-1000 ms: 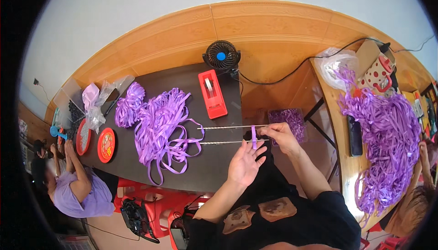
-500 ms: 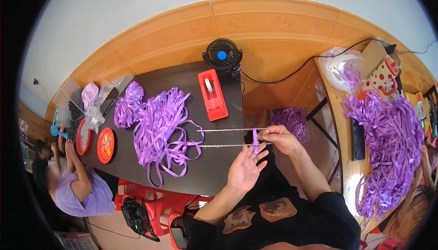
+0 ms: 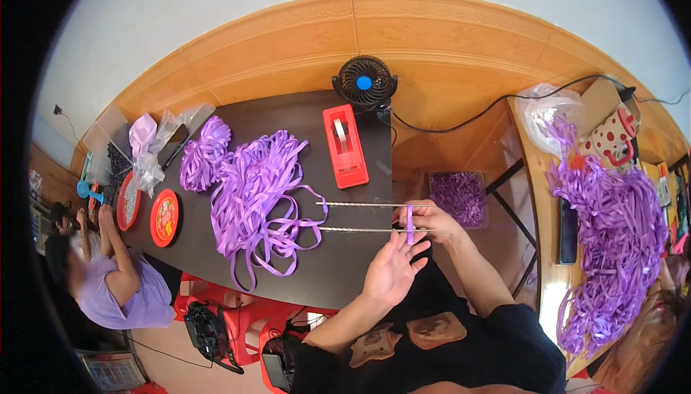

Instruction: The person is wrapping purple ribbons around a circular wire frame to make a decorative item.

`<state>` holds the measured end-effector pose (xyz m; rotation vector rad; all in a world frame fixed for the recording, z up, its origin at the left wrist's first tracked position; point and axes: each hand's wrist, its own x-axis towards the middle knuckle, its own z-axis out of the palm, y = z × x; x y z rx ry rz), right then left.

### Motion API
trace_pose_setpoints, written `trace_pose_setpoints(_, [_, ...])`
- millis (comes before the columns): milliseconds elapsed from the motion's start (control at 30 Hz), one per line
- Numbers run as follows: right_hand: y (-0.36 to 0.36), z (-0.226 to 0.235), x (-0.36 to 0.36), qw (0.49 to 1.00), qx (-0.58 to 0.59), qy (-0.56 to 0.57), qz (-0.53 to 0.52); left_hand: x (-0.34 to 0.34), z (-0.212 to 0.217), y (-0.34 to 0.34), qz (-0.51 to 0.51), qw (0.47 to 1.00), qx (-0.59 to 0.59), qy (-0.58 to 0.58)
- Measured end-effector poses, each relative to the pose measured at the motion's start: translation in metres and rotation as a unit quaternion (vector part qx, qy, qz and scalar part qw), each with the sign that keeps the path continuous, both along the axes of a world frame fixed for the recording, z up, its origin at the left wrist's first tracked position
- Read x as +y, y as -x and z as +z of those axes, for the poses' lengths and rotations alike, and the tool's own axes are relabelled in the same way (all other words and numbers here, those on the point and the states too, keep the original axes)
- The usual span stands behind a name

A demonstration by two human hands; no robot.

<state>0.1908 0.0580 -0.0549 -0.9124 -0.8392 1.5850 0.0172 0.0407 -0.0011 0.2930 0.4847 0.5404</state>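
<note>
Dark tabletop [image 3: 338, 279] set against a wooden wall panel, with white wall above.

Work position, near right edge of tabletop:
- Two thin metal rods [image 3: 360, 217] lying parallel, one above the other, reaching from mid-table out past the table edge.
- Short purple ribbon strip [image 3: 409, 223] standing across both rods near their right ends.
- Right hand [image 3: 432, 223] closed on the rod ends, fingertips pinched at the ribbon strip. Exact hold hidden by the fingers; apparently thumb against forefinger.
- Left hand [image 3: 392, 268] just below the lower rod, palm up, fingers spread wide, fingertips near the strip. Contact with rod not discernible.

Remaining items on tabletop:
- Large heap of purple ribbon [image 3: 255, 189] left of the rods, loose loops trailing toward the rod tips.
- Smaller purple ribbon bundle [image 3: 204, 153] touching the heap on its upper left.
- Red tape dispenser [image 3: 344, 146] above the rods, well apart from them.
- Small black fan [image 3: 364, 82] with blue hub at the far table edge.
- Two red round lids [image 3: 164, 217] at the left end, beside clear plastic bags [image 3: 155, 153].

Surroundings:
- Clear tray of purple pieces [image 3: 459, 197] beyond the table edge, just above the right hand.
- Second table at right carrying a large purple ribbon pile [image 3: 612, 236].
- Another person in a lilac top [image 3: 122, 290] seated at the left end.
</note>
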Motion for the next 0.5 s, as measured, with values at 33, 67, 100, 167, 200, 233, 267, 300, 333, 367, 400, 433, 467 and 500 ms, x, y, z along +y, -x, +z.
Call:
trace_pose_setpoints(33, [0.0, -0.001, 0.002, 1.0, 0.0, 0.0, 0.001, 0.0, 0.001, 0.0, -0.002, 1.0, 0.002, 0.0])
trace_pose_setpoints(67, [0.0, -0.003, 0.004, 1.0, 0.016, 0.0, 0.014, 0.0, 0.0, -0.001, -0.001, 1.0, 0.002, -0.001])
trace_pose_setpoints(100, [0.0, -0.003, 0.005, 0.999, 0.032, 0.0, 0.027, 0.0, -0.001, 0.0, 0.001, 1.0, -0.002, -0.002])
trace_pose_setpoints(167, [0.001, 0.0, 0.007, 0.999, 0.032, 0.002, 0.029, -0.001, -0.002, 0.0, 0.002, 1.0, -0.007, -0.004])
trace_pose_setpoints(200, [0.002, 0.001, 0.008, 0.999, 0.032, 0.004, 0.032, -0.001, -0.001, 0.0, 0.003, 1.0, -0.005, -0.001])
trace_pose_setpoints(233, [0.003, 0.003, 0.008, 0.999, 0.032, 0.004, 0.033, -0.001, -0.001, 0.0, 0.004, 1.0, -0.003, 0.001])
trace_pose_setpoints(267, [0.005, 0.004, 0.008, 0.999, 0.042, 0.005, 0.03, -0.001, -0.002, 0.001, 0.005, 1.0, -0.004, 0.001])
trace_pose_setpoints(300, [0.005, 0.005, 0.007, 0.998, 0.053, 0.006, 0.027, -0.001, -0.002, 0.001, 0.006, 1.0, -0.006, 0.001])
trace_pose_setpoints(333, [0.005, 0.003, 0.007, 0.998, 0.052, 0.005, 0.028, -0.001, -0.003, 0.001, 0.006, 1.0, -0.008, 0.0])
trace_pose_setpoints(367, [0.004, -0.002, 0.007, 0.998, 0.05, 0.001, 0.027, -0.001, -0.004, 0.001, 0.006, 1.0, -0.008, -0.001])
trace_pose_setpoints(400, [0.004, -0.007, 0.007, 0.999, 0.048, -0.003, 0.024, -0.001, -0.005, 0.001, 0.005, 1.0, -0.013, -0.003])
trace_pose_setpoints(433, [0.004, -0.012, 0.007, 0.999, 0.047, -0.005, 0.023, -0.001, -0.006, 0.0, 0.004, 1.0, -0.017, -0.005])
trace_pose_setpoints(467, [0.006, -0.017, 0.005, 0.997, 0.081, -0.005, -0.003, -0.001, -0.005, 0.0, 0.002, 1.0, -0.018, -0.007])
trace_pose_setpoints(500, [0.009, -0.015, 0.006, 0.993, 0.115, -0.004, -0.027, -0.001, -0.006, 0.0, 0.001, 1.0, -0.018, -0.004])
